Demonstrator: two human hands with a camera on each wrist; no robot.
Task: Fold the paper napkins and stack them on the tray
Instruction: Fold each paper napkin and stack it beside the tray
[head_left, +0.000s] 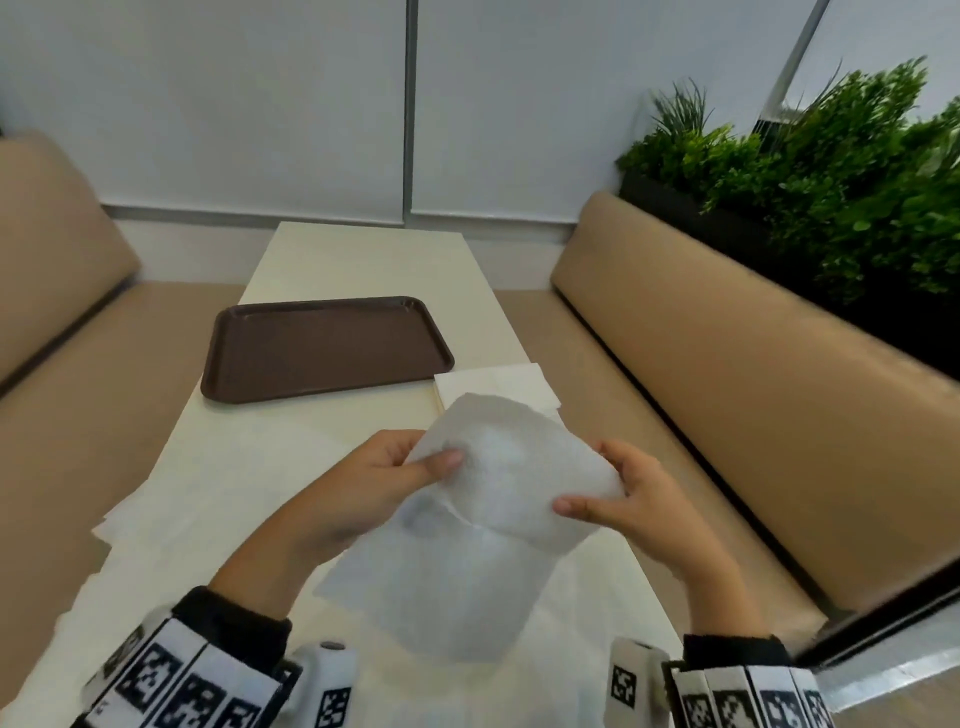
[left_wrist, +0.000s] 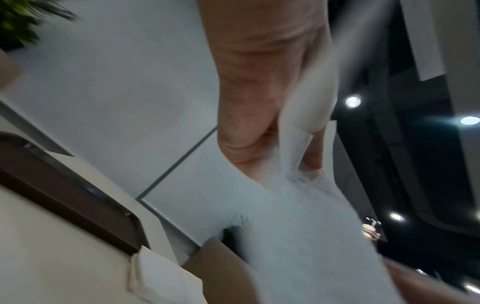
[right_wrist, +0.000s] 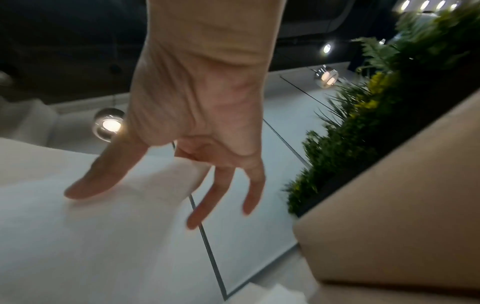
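A white paper napkin (head_left: 498, 483) is held in the air above the table, bent over on itself with its lower part hanging toward me. My left hand (head_left: 410, 467) pinches its left edge between thumb and fingers; in the left wrist view the napkin (left_wrist: 306, 226) runs out from that pinch. My right hand (head_left: 597, 499) pinches the right edge, thumb on top. The right wrist view shows the thumb lying on the napkin (right_wrist: 91, 226) while two fingers (right_wrist: 207, 205) hang loose beside it. The brown tray (head_left: 322, 348) lies bare farther back on the table.
A stack of white napkins (head_left: 498, 387) lies just right of the tray's near corner. More paper sheets (head_left: 140, 514) spread over the table's left edge. Beige benches (head_left: 727, 389) flank the table, and green plants (head_left: 831, 182) stand behind the right bench.
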